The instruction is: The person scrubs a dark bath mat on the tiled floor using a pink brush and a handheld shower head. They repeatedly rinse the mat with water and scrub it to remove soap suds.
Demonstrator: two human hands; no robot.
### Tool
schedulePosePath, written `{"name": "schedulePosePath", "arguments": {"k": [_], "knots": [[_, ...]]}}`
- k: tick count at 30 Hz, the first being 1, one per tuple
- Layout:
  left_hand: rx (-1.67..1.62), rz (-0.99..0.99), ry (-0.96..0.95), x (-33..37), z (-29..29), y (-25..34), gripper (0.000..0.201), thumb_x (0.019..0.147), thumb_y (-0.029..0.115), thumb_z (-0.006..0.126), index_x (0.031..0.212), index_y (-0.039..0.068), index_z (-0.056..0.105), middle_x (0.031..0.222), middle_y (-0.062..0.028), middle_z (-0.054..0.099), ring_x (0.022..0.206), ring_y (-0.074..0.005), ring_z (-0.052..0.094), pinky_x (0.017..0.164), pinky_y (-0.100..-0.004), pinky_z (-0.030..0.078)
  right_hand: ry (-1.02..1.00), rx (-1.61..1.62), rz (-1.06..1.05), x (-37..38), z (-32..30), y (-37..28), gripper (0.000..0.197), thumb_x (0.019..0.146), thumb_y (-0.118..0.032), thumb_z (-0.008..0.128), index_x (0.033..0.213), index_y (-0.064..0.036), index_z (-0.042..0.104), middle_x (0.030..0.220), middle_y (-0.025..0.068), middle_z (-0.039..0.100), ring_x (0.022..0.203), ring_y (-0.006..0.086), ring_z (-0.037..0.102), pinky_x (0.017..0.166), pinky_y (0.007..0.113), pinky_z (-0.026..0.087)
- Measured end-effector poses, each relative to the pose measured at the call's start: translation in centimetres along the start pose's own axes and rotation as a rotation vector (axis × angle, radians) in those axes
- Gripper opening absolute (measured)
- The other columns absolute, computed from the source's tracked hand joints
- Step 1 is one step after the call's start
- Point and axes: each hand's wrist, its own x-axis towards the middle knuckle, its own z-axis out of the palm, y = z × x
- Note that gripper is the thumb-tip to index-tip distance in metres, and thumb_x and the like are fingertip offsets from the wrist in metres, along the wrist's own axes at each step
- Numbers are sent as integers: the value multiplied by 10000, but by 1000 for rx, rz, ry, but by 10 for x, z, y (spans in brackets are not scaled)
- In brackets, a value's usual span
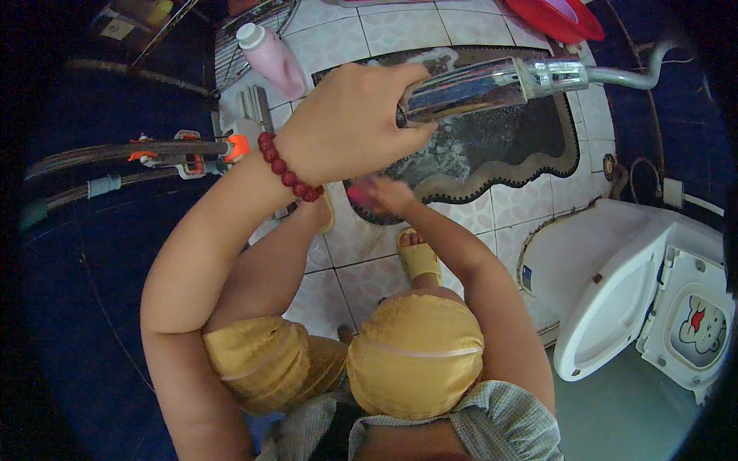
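My left hand, with a red bead bracelet at its wrist, is closed round a chrome shower handle joined to a curved silver hose. Lower down, my right hand is smeared by motion, its fingers closed on a small pink thing whose kind I cannot make out. It is at the near left edge of a dark floor mat with a wavy grey border. White suds and wet patches lie on the mat.
A pink bottle with a white cap stands at the far left by a wire rack. Pipes with an orange fitting run along the left. A red basin sits far right, and a white toilet with its lid raised stands at right.
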Motion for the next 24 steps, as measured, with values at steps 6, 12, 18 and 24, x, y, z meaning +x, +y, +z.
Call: {"name": "schedulePosePath", "arguments": {"k": [6,12,18,24], "knots": [[-20,-3,3,-5,0,-2,419,702,223,685,993,-45,546,687,-166,590,579,-284,582,542,-319,456,60,209,274,19,12,18,622,632,-191,691,1203,-248,450,1038,87,499,930,291,546,654,389,517],[-44,57,30,-5,0,-5,432,704,229,685,1011,-41,544,689,-164,593,573,-275,583,537,-309,457,15,314,65,29,33,13,531,640,-188,675,1135,-242,492,1035,70,509,904,286,554,643,391,513],[-22,-7,3,-5,-2,1,430,704,223,681,1012,-40,539,682,-151,584,574,-271,578,545,-311,457,45,358,322,22,44,10,484,675,-229,658,1128,-171,495,1004,106,543,918,293,557,690,407,498],[-27,11,11,-12,-4,-3,441,691,229,690,1010,-36,539,698,-157,578,599,-262,579,565,-316,458,254,293,449,18,-1,49,532,635,-227,718,1125,-158,520,1045,120,520,904,304,568,681,407,493]]}}
